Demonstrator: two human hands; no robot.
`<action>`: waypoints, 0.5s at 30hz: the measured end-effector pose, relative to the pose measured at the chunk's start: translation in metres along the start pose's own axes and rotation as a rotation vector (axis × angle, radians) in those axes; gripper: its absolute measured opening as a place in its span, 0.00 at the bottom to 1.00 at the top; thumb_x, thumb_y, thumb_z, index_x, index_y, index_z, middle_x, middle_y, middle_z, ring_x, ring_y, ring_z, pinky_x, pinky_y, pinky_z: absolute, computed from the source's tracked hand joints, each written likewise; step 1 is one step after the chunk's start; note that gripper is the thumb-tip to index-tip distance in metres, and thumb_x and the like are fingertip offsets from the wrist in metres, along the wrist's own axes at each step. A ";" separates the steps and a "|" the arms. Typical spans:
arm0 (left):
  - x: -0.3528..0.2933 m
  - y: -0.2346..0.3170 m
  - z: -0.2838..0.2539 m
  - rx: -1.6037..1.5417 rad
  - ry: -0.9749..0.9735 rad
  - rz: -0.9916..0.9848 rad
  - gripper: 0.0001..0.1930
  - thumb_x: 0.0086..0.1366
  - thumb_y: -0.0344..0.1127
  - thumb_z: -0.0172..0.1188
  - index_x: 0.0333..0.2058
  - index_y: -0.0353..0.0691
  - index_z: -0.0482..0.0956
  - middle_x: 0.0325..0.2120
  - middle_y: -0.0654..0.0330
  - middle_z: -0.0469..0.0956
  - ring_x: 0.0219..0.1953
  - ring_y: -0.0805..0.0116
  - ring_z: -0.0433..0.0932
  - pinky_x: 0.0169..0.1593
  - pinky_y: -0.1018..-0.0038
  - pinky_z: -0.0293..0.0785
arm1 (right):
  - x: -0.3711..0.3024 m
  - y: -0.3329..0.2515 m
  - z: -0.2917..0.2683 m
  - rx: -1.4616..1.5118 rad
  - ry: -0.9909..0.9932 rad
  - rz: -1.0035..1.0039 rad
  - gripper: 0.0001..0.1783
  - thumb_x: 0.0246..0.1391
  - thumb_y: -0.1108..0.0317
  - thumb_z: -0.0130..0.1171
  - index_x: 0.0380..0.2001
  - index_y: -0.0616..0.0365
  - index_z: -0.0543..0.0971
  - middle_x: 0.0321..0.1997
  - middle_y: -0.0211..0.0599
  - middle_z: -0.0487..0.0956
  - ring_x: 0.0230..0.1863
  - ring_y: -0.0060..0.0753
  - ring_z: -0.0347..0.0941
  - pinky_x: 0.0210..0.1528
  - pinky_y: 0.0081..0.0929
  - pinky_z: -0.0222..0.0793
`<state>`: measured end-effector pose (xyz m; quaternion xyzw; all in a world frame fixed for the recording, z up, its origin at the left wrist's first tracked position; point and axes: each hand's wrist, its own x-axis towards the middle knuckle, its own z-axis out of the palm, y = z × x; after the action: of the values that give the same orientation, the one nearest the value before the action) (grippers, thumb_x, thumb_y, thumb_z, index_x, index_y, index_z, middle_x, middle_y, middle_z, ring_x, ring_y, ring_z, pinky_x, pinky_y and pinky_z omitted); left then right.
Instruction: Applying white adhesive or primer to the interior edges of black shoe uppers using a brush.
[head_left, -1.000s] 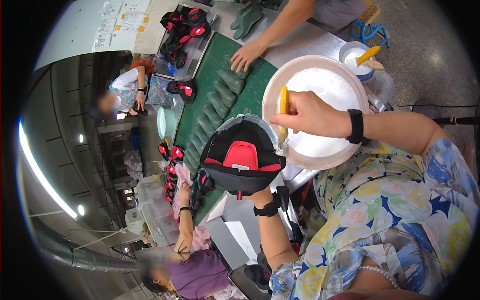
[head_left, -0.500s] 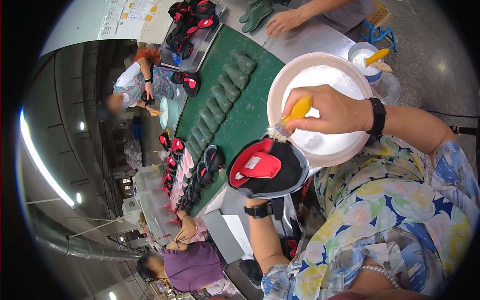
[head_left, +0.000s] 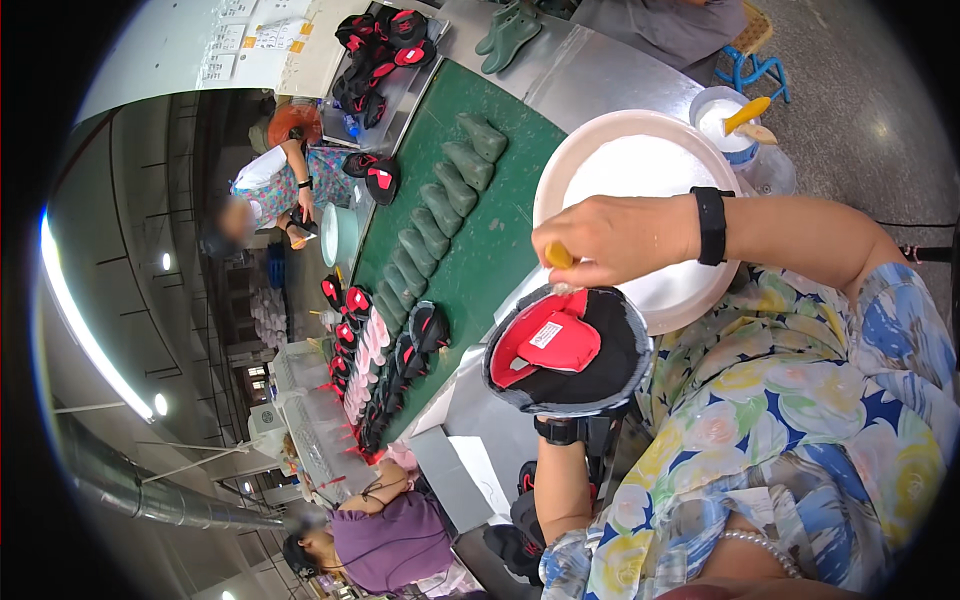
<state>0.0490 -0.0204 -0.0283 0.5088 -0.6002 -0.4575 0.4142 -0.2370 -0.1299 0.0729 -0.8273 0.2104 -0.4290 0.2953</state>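
Note:
A black shoe upper (head_left: 620, 330) with a red tongue and a white label is held up in front of me. My left forearm (head_left: 563, 490), with a black watch, rises below it; the hand bearing the upper is hidden behind it. My right hand (head_left: 610, 240) is closed round a brush with a yellow handle (head_left: 559, 255). Its pale bristles (head_left: 568, 289) are at the upper's far edge, partly covered by my fingers. Just beyond, partly beneath my right arm, stands a pale basin (head_left: 547, 190) of white liquid.
A green conveyor belt (head_left: 500, 220) carries several green shoe lasts (head_left: 462, 165) and black-and-red shoe uppers (head_left: 430, 325). A white tub (head_left: 712, 105) with another yellow-handled brush (head_left: 747, 113) stands beyond the basin. Co-workers (head_left: 395, 530) stand along the line. A metal tabletop (head_left: 580, 85) borders the belt.
The shoe upper and my left arm have shifted right and slightly nearer. My right hand has moved left and turned over, taking the brush from beside the basin along the upper's far edge.

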 end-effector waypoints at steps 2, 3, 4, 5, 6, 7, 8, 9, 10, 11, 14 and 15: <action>0.000 0.003 -0.001 0.026 0.003 0.041 0.36 0.63 0.38 0.65 0.66 0.38 0.60 0.63 0.52 0.68 0.62 0.55 0.70 0.66 0.58 0.65 | -0.001 0.005 -0.004 0.012 -0.026 0.091 0.11 0.58 0.63 0.62 0.34 0.59 0.74 0.26 0.42 0.78 0.28 0.48 0.78 0.32 0.37 0.72; -0.005 0.001 0.004 0.041 0.014 0.058 0.36 0.63 0.38 0.65 0.67 0.38 0.59 0.63 0.52 0.67 0.62 0.55 0.70 0.67 0.58 0.65 | 0.001 0.004 -0.005 0.048 -0.095 0.196 0.10 0.58 0.63 0.61 0.34 0.59 0.74 0.26 0.42 0.78 0.27 0.48 0.77 0.32 0.37 0.71; -0.012 0.002 0.002 0.056 0.025 0.075 0.36 0.64 0.38 0.65 0.67 0.38 0.59 0.63 0.52 0.67 0.62 0.55 0.70 0.67 0.58 0.65 | 0.002 0.002 -0.006 0.083 -0.164 0.301 0.10 0.58 0.64 0.61 0.34 0.58 0.74 0.26 0.43 0.78 0.27 0.49 0.77 0.32 0.36 0.71; -0.013 0.001 0.007 0.071 0.035 0.092 0.36 0.64 0.39 0.65 0.67 0.38 0.59 0.63 0.52 0.67 0.62 0.55 0.69 0.67 0.58 0.64 | 0.000 0.001 -0.010 0.084 -0.166 0.299 0.10 0.58 0.64 0.61 0.34 0.58 0.74 0.26 0.43 0.78 0.27 0.49 0.77 0.32 0.36 0.71; -0.020 0.003 0.002 0.085 0.047 0.110 0.37 0.64 0.39 0.64 0.67 0.38 0.58 0.63 0.52 0.67 0.63 0.55 0.69 0.67 0.58 0.64 | -0.001 -0.006 -0.021 0.078 -0.222 0.362 0.10 0.58 0.64 0.61 0.34 0.58 0.74 0.27 0.43 0.78 0.28 0.48 0.77 0.33 0.36 0.71; -0.028 0.004 0.004 0.098 0.059 0.126 0.37 0.64 0.39 0.64 0.67 0.38 0.58 0.64 0.52 0.66 0.63 0.55 0.69 0.67 0.57 0.64 | -0.002 -0.010 -0.026 0.072 -0.279 0.426 0.09 0.58 0.64 0.60 0.34 0.59 0.74 0.28 0.43 0.79 0.29 0.48 0.78 0.34 0.36 0.72; -0.026 0.003 0.003 0.112 0.071 0.142 0.37 0.64 0.39 0.64 0.67 0.38 0.57 0.64 0.52 0.66 0.63 0.55 0.69 0.67 0.57 0.64 | -0.003 -0.007 -0.023 0.073 -0.284 0.424 0.09 0.58 0.64 0.60 0.34 0.59 0.74 0.28 0.43 0.79 0.29 0.48 0.78 0.34 0.36 0.72; -0.025 0.007 0.003 0.126 0.082 0.158 0.37 0.64 0.39 0.64 0.68 0.38 0.57 0.64 0.52 0.66 0.63 0.55 0.68 0.67 0.57 0.64 | -0.004 -0.010 -0.019 0.080 -0.075 0.216 0.09 0.59 0.65 0.60 0.34 0.59 0.74 0.31 0.43 0.79 0.31 0.47 0.78 0.36 0.35 0.72; -0.024 0.012 -0.003 0.140 0.094 0.173 0.37 0.64 0.39 0.64 0.68 0.38 0.57 0.64 0.52 0.66 0.63 0.55 0.68 0.67 0.57 0.64 | -0.005 -0.013 -0.015 0.087 0.133 0.008 0.10 0.59 0.65 0.60 0.34 0.60 0.73 0.33 0.42 0.79 0.33 0.46 0.77 0.37 0.35 0.72; -0.021 0.012 0.002 0.153 0.105 0.186 0.38 0.65 0.40 0.64 0.68 0.38 0.56 0.64 0.52 0.65 0.64 0.55 0.68 0.68 0.57 0.63 | -0.006 -0.016 -0.011 0.126 0.098 0.016 0.10 0.59 0.66 0.61 0.34 0.60 0.73 0.35 0.40 0.79 0.36 0.45 0.77 0.40 0.35 0.72; -0.031 0.015 0.007 0.200 0.112 0.246 0.38 0.65 0.40 0.63 0.69 0.38 0.55 0.65 0.52 0.64 0.64 0.55 0.67 0.68 0.57 0.63 | -0.011 -0.007 0.002 -0.060 0.028 -0.141 0.10 0.58 0.66 0.62 0.35 0.59 0.74 0.35 0.39 0.79 0.36 0.46 0.77 0.42 0.37 0.72; -0.024 0.015 0.004 0.212 0.132 0.258 0.38 0.65 0.40 0.63 0.69 0.38 0.55 0.65 0.52 0.64 0.64 0.55 0.67 0.68 0.57 0.63 | -0.011 -0.009 0.002 -0.068 -0.044 -0.096 0.10 0.57 0.65 0.63 0.35 0.58 0.74 0.34 0.39 0.79 0.36 0.46 0.77 0.43 0.38 0.72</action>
<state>0.0452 0.0050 -0.0152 0.4974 -0.6769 -0.3001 0.4521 -0.2401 -0.1164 0.0717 -0.8553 0.1781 -0.4169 0.2509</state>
